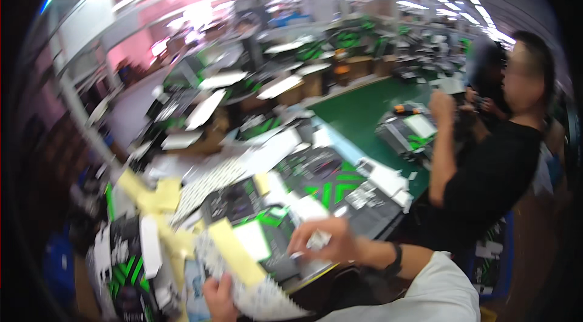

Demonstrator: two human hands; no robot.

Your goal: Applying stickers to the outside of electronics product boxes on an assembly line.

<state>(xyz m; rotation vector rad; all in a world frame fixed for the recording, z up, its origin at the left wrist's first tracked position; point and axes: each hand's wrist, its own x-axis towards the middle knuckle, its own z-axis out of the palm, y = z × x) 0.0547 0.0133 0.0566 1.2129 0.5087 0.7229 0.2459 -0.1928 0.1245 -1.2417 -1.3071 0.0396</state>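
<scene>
My left hand (220,299) is at the lower edge, its fingers closed on the border of a white sheet with small dark marks (264,299), which looks like a label sheet. A pale yellow strip (235,255) lies along that sheet. To the right, my right hand (331,238) is curled around a small crumpled white piece (319,239), its exact kind blurred. Below its fingers sits a black box with green stripes (279,255), partly covered by a white card (251,240). Another black and green box (322,170) lies just beyond.
More black and green boxes (127,261) stand at the left beside yellow paper pieces (161,197). A long white dotted sheet (209,185) crosses the bench. At the right, a person in black (492,170) works by a green tabletop (352,106) with a stacked box (404,133).
</scene>
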